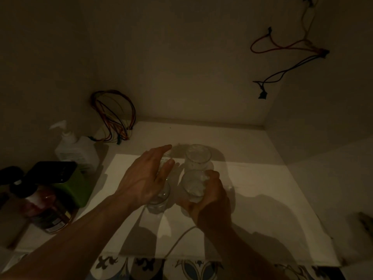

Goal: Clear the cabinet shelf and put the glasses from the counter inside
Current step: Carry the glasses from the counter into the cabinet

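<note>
The left hand (149,178) covers most of two glasses. Only the bottom of the near glass (156,203) shows under the palm, and the far glass (166,160) peeks out between the fingers. The right hand (207,199) hides the lower part of the glass it holds (193,183). At the shelf's left edge, the dark bottle (48,209) is blurry and its label cannot be read. Something at the right edge (366,221) is cut off.
</note>
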`<state>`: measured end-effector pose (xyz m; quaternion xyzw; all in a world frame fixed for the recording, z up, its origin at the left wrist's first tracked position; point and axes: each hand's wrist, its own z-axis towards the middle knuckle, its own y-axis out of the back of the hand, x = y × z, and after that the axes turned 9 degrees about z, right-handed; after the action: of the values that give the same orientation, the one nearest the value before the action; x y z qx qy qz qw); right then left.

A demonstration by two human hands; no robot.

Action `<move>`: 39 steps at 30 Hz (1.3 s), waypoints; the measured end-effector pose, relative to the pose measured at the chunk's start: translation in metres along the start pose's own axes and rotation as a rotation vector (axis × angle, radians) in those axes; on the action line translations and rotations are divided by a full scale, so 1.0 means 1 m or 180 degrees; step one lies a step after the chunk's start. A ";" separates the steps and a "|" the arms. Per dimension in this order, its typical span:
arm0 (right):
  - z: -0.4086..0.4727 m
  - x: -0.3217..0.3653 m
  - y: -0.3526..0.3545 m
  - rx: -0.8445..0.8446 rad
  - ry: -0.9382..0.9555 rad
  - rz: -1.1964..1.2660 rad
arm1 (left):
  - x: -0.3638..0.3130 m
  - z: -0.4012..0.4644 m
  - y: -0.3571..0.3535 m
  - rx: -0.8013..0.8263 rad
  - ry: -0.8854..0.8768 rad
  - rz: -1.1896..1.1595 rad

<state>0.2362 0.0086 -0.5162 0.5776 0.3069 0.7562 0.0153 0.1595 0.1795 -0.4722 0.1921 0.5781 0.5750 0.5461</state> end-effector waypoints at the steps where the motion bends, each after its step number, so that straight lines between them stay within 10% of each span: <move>1: 0.000 0.002 0.002 0.0034 -0.0019 0.0027 | -0.001 -0.001 0.001 0.0005 -0.0006 0.0026; 18: -0.049 0.089 0.104 0.0789 -0.0301 -0.1459 | -0.076 -0.053 0.085 0.0571 0.0185 0.0441; 29: -0.110 0.309 0.220 0.1913 -0.0915 -0.1767 | -0.187 -0.107 0.271 0.1763 0.0402 0.0674; 39: -0.152 0.458 0.302 0.1855 -0.1271 -0.1599 | -0.251 -0.142 0.433 0.1957 0.0593 0.0390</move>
<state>0.0501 -0.1310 0.0034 0.6001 0.6298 0.4841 0.0942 -0.0545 0.0162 -0.0264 0.3290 0.7595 0.4204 0.3717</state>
